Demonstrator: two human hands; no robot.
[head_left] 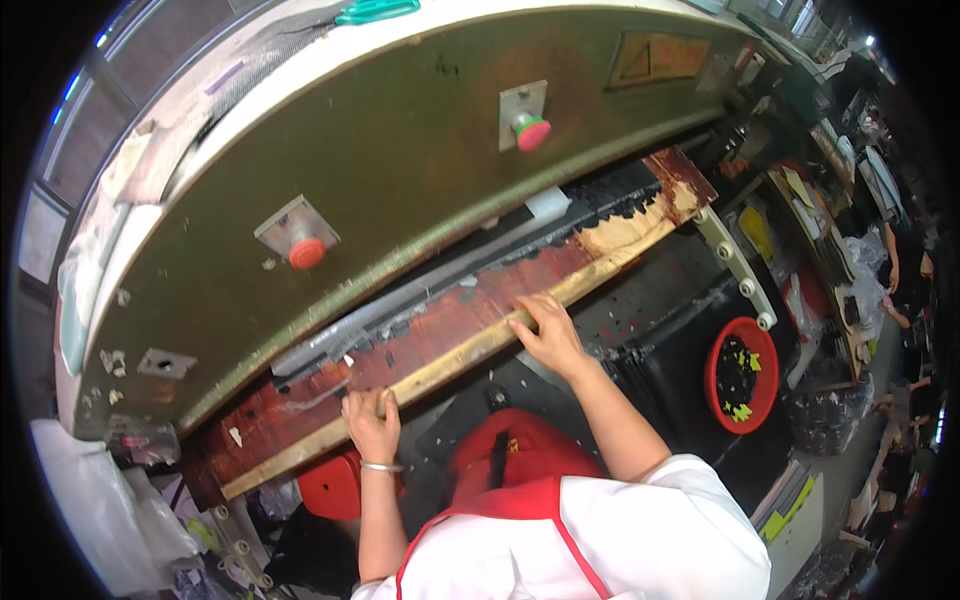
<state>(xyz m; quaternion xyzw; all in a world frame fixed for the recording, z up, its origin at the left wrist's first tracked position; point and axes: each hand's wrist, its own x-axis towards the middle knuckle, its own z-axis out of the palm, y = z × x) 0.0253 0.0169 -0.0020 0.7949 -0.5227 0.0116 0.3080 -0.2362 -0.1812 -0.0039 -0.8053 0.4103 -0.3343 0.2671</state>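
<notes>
Note wooden board (pixel 452 332) below green panel (pixel 400 150); judge heavy, stiff. Hold by pale near edge (pixel 455 364). There, see right hand (pixel 550 335) with thumb spread from fingers, left hand (pixel 373 428) with fingers curled; cannot tell grip.

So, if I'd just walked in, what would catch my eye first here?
Probably the big green panel arching across the top, with two reddish push buttons on it. Below it, a long, worn red-brown board slants across the middle, the left hand and right hand both at its pale near edge. Off to the right, a red basin holds black and yellow-green scraps.
</notes>
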